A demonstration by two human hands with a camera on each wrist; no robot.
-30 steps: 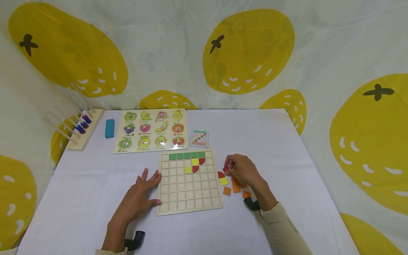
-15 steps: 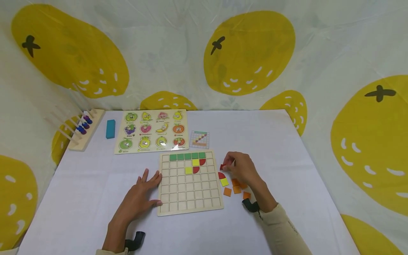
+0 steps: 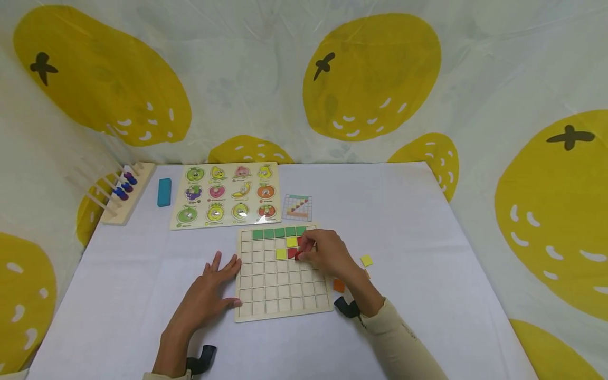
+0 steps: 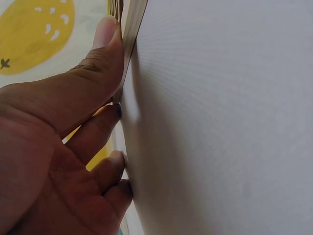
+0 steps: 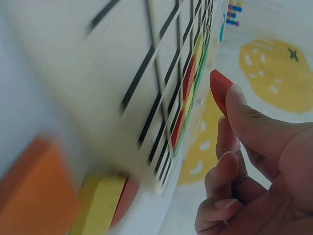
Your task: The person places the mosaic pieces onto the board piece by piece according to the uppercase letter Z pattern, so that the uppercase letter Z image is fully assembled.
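Observation:
A square wooden grid board (image 3: 271, 293) lies on the table. Along its far row runs a line of green tiles (image 3: 280, 232); below them sit yellow tiles (image 3: 281, 254) and red quarter-round tiles (image 3: 291, 253). My right hand (image 3: 330, 256) is over the board's right part, pinching a red tile (image 5: 221, 90) between thumb and forefinger, just right of the lower placed red tile. With fingers spread, my left hand (image 3: 206, 295) rests at the board's left edge, thumb and fingertips touching it. The right hand partly hides the board's far right cells.
Right of the board lie an orange tile (image 3: 339, 285) and a yellow tile (image 3: 366, 260); the right wrist hides others. Behind are a small pattern card (image 3: 297, 208), a fruit puzzle board (image 3: 225, 195), a teal block (image 3: 164, 192) and a pegged wooden stand (image 3: 128, 195) with beads.
My right hand has carried the red tile left from beside the loose tiles to over the board. A yellow tile farther right has come into sight. My left hand stays put.

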